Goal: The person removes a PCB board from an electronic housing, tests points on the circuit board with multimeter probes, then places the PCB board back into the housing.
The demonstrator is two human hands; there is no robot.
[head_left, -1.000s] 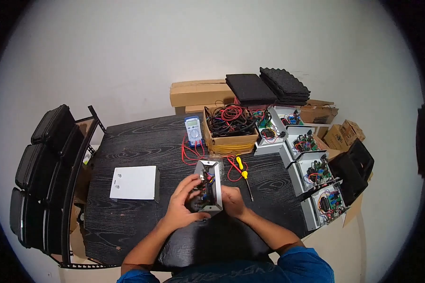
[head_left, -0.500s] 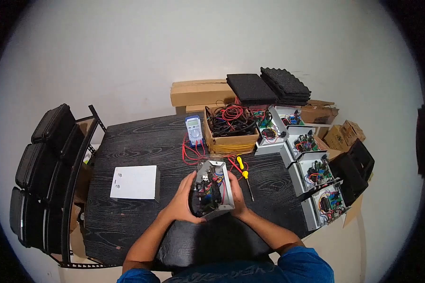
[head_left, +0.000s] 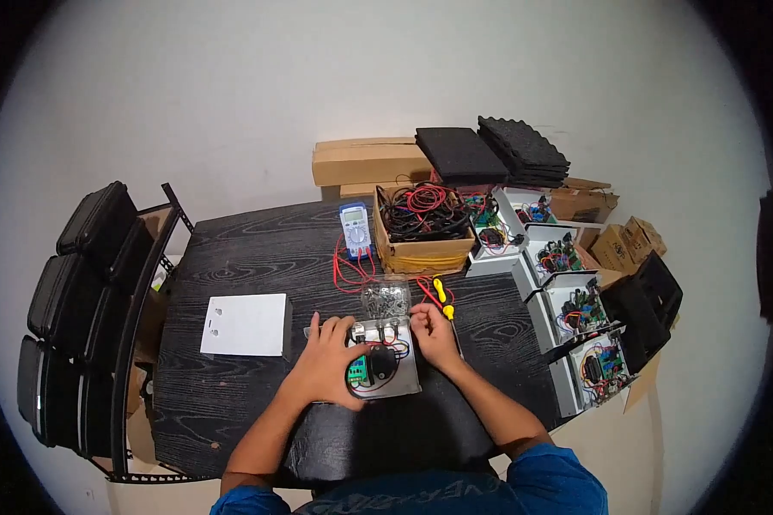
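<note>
An open metal enclosure (head_left: 409, 371) lies on the table in front of me. Inside it are a green circuit board (head_left: 357, 370), a round black part (head_left: 383, 362) and coloured wires. My left hand (head_left: 322, 365) spans its left side with fingers spread, holding it and hiding that part. At its upper right corner, my right hand (head_left: 435, 337) has its fingertips pinched; anything between them is too small to make out. Just beyond sits a clear container (head_left: 385, 299) of small metal pieces, probably screws. A yellow-handled screwdriver (head_left: 448, 312) lies partly behind my right hand.
A white box-shaped cover (head_left: 245, 326) lies at left. Behind stand a multimeter (head_left: 356, 227) with red leads and a cardboard box (head_left: 425, 257) of cables. Several open enclosures (head_left: 563, 386) line the right edge. Black cases (head_left: 64, 300) fill a rack at left.
The enclosure, held tilted in both hands before, now lies flat on the table. My right hand has left its side for the upper right corner, and the clear container shows fully.
</note>
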